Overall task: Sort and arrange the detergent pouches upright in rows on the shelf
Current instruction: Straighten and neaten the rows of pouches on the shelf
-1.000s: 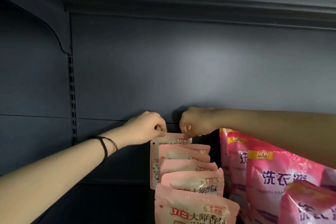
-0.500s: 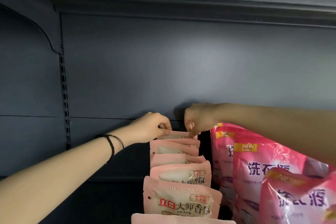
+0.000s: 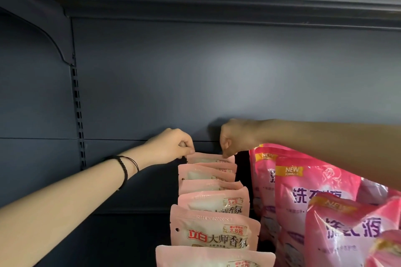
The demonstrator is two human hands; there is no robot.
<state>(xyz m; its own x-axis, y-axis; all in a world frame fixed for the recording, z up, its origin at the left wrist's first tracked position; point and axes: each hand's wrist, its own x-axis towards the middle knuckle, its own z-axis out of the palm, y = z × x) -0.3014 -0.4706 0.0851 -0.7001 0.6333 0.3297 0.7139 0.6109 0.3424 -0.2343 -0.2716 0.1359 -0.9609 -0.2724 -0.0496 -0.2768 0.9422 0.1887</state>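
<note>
A dark grey shelf bay fills the view, with a plain back panel (image 3: 217,82) and a slotted upright (image 3: 78,115) at the left. A row of pale pink pouches (image 3: 213,231) runs from near to far down the middle of the shelf. Just to its right stand larger, brighter pink pouches (image 3: 314,201).

At the far end of the pale row, both hands are on the rearmost pouch (image 3: 208,157). The left hand (image 3: 171,145), with a dark cord bracelet (image 3: 125,169) at the wrist, pinches its top left corner. The right hand (image 3: 235,136) pinches the top right corner, fingers curled.

A second ago this pouch stood taller than its neighbours and stuck out to the left, with much of its face showing. Now only its top strip shows above the next pouch, and its left edge sits closer in line with the row. It has probably been seated upright at the back, so this row looks nearly squared up. The grip on both corners is unchanged. One more near pouch now shows at the bottom edge, likely because the head moved.
</note>
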